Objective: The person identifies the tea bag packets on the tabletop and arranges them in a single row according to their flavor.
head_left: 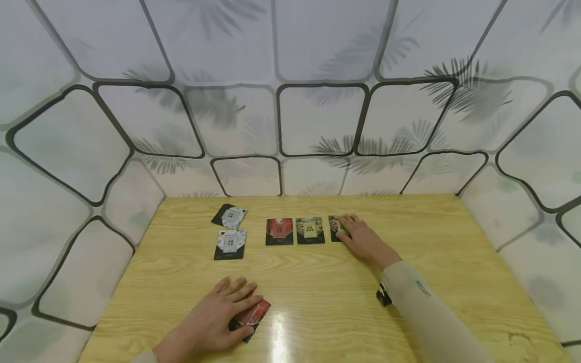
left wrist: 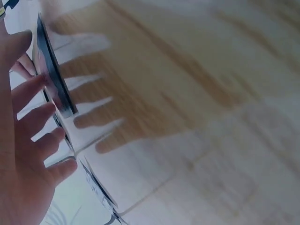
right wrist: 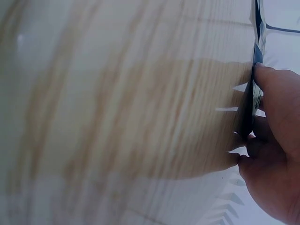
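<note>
My left hand (head_left: 215,315) lies over a red and black flat packet (head_left: 254,313) near the table's front, its fingers spread and fairly straight. In the left wrist view, the dark edge of this packet (left wrist: 54,70) runs beside the fingers. Farther off, my right hand (head_left: 365,242) holds a black packet with a food picture (head_left: 333,229) at the right end of a row, partly covering it. From the right wrist, the thumb touches that packet's (right wrist: 247,105) edge and other fingers bend near its far end.
Left of the right hand lie a yellow-labelled packet (head_left: 310,230) and a red one (head_left: 279,231). Two white and black packets (head_left: 230,244) lie at the left, the upper one (head_left: 230,216) turned askew. A small black object (head_left: 383,296) sits by the right sleeve. Patterned panels (head_left: 322,121) enclose the table.
</note>
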`<state>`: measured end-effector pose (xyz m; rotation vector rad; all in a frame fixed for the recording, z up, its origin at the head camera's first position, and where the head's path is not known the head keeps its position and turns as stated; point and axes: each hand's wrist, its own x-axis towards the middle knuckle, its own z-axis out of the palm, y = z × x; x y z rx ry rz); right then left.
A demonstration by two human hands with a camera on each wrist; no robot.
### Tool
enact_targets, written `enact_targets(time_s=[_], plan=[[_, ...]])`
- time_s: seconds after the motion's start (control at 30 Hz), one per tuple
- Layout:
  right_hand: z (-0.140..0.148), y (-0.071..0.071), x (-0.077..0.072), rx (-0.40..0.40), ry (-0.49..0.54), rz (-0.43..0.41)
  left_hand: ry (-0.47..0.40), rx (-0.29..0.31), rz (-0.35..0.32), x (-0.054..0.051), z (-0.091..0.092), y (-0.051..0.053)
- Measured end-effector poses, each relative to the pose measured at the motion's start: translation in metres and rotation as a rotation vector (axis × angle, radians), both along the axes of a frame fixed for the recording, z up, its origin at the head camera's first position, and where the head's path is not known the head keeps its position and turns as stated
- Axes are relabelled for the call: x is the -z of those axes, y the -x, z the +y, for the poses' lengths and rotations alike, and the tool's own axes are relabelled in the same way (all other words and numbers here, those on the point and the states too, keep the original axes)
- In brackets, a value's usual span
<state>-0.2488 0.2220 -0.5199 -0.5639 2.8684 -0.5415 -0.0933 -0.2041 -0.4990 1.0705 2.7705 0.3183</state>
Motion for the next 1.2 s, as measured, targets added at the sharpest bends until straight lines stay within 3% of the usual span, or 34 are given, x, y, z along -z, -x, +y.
enact_targets(time_s=[0.13,0.4,0.83,1.07,1.2], plan=[[-0.002,0.000,-0.003,-0.005,0.006,-0.003,0.006,-0.009,-0.015,-0.001,0.004,0.001],[-0.004,0.000,-0.006,-0.005,0.005,-0.001,-0.005,-0.118,-0.026,0.000,0.018,0.006],[-0.001,0.001,-0.006,0.006,-0.009,-0.007,-0.046,-0.075,-0.037,0.000,0.011,0.009],[-0.001,0.001,-0.003,0.000,-0.011,-0.011,-0.026,-0.146,-0.056,0.002,0.016,0.013],[0.000,0.000,-0.001,0.001,-0.009,-0.018,-0.016,-0.143,-0.043,0.002,0.019,0.017]])
